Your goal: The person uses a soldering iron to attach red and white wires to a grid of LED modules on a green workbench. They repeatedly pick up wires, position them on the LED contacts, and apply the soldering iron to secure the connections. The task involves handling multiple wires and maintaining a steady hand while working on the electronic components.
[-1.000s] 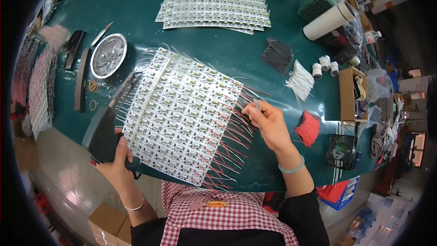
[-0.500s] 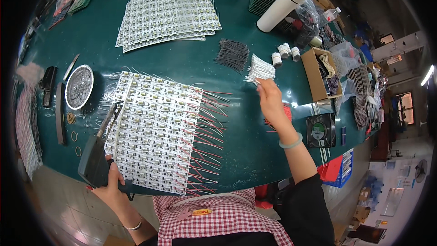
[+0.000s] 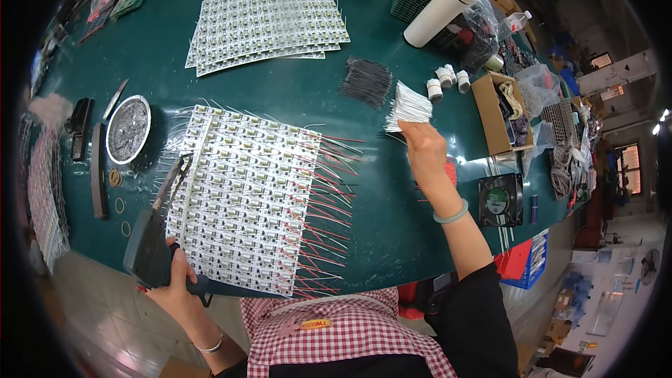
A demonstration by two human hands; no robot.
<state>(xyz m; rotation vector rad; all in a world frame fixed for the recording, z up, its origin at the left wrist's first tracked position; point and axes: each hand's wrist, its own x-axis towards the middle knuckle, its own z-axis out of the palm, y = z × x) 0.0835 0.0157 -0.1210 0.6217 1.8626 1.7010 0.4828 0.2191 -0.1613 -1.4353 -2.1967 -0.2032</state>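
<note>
My left hand is wrapped round the handle of a dark soldering gun. The gun's metal tip lies over the left part of a white circuit board panel, which carries rows of small components. Red and white wires stick out along the panel's right edge. On the right, my right hand has its fingers pinched at the near end of a pile of white wires. Black wires lie beyond it, and red wires show partly behind my hand.
More panels are stacked at the back. A round foil-like dish, tweezers and rubber bands lie left. To the right stand a pale flask, bundled white wires, a cardboard box and a black fan.
The whole view has shifted slightly, so things sit a little farther right. My right hand has drawn back a touch at the white wires; my left hand keeps its grip on the soldering gun.
</note>
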